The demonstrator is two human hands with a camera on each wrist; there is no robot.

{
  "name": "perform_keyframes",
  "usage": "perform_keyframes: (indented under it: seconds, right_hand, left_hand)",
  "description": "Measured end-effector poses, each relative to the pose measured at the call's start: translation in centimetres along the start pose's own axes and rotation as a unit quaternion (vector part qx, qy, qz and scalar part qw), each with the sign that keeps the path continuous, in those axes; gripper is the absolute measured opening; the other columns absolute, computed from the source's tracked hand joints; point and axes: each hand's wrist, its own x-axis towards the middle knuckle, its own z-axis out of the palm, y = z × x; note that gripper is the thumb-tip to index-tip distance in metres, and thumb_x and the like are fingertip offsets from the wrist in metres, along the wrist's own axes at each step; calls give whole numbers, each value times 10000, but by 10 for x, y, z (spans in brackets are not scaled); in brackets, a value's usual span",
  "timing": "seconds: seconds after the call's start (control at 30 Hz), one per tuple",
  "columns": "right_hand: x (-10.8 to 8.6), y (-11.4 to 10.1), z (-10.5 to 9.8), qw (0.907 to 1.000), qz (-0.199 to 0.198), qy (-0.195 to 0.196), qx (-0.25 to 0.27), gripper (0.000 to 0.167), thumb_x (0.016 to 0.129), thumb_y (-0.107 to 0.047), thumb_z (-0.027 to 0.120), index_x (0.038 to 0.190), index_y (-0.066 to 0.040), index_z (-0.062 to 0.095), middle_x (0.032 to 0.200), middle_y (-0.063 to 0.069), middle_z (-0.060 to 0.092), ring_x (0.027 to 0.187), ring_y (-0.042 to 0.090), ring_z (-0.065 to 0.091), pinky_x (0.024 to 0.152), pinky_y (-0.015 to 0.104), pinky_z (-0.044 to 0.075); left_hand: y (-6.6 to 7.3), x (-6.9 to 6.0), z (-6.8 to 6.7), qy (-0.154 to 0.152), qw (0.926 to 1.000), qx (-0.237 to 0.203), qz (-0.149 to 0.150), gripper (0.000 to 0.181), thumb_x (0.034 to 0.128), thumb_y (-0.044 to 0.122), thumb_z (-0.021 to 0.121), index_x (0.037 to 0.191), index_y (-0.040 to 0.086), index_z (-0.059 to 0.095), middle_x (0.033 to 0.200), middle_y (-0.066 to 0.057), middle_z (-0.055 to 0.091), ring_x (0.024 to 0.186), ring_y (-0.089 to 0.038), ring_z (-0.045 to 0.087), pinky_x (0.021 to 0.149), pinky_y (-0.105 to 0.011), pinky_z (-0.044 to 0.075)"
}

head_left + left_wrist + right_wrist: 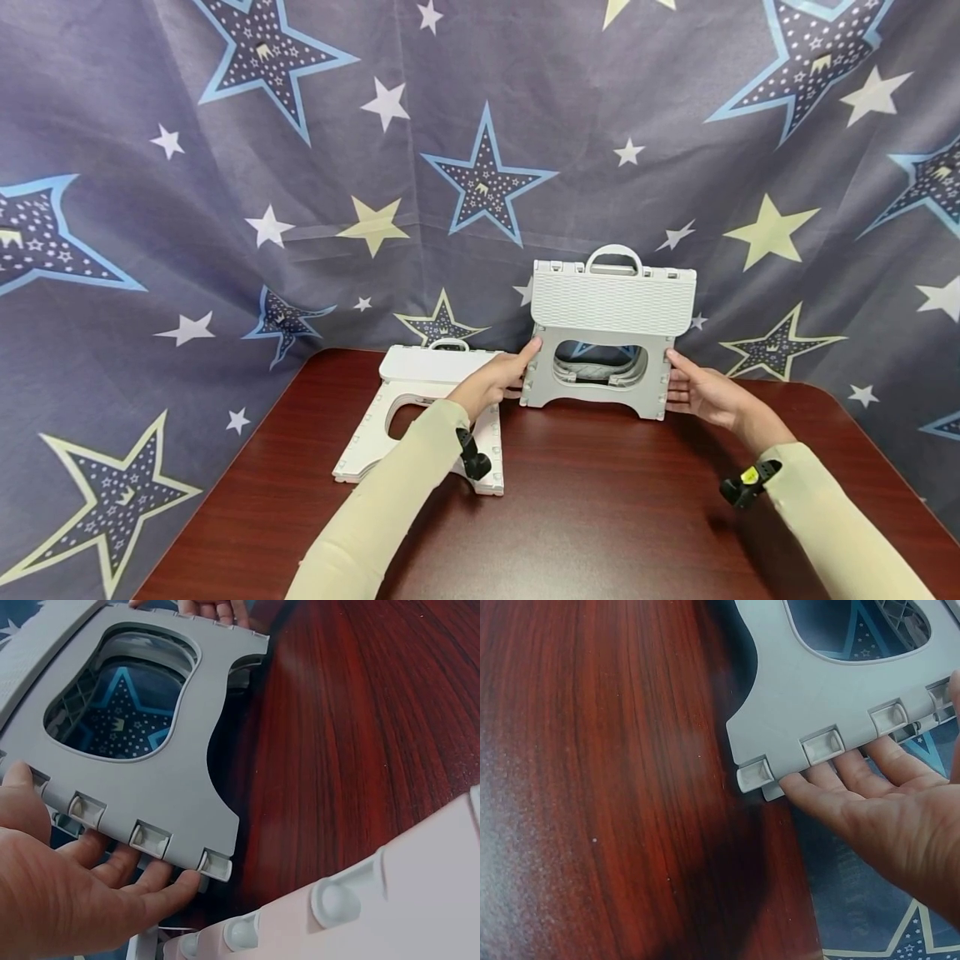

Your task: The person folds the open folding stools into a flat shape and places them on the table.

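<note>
A grey folding step stool (611, 302) with a carry handle on top stands upright, folded nearly flat, between both hands at the back of the table. My left hand (495, 379) grips its left side edge; in the left wrist view the thumb lies on the front panel and the fingers of that hand (67, 892) curl around the hinged edge. On the opposite edge, my right hand (708, 396) holds with thumb in front and fingers behind. Whether the feet touch the table I cannot tell. A white folding stool (427, 364) lies folded on the table, partly behind my left forearm.
The reddish-brown wooden table (592, 508) ends just behind the stools. A star-patterned cloth (480, 75) hangs behind and at the sides. In the left wrist view, the white stool's hinged edge (420, 885) is close to my left hand.
</note>
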Motion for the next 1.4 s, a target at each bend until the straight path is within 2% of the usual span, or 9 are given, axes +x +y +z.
perform_keyframes:
  seconds: [0.5,0.87,1.4]
  right_hand:
    - [0,3,-1,9999,-93,11,131,454,1086,-488,359,1092,-113,615,1030,-31,721,1003,119,676,934,297,553]
    - [0,7,-2,9997,-165,-11,170,430,1092,-471,350,1127,-115,589,1058,-46,713,1026,110,669,937,287,548]
    - [-1,9,-2,9992,-320,-98,199,391,1093,-445,371,1123,-126,595,1071,-54,725,1033,111,681,939,275,553]
  left_hand:
    - [1,3,0,-55,9999,-74,-53,755,1016,602,469,1427,-30,499,1469,-262,506,1343,-398,510,1133,-505,441]
    - [-2,4,0,-122,9999,-63,9,768,1021,596,461,1478,-20,461,1473,-262,509,1348,-400,522,1134,-505,440]
    - [-8,4,-2,-277,9994,-34,197,763,1042,572,438,1529,-15,411,1502,-229,513,1437,-377,455,1181,-508,390]
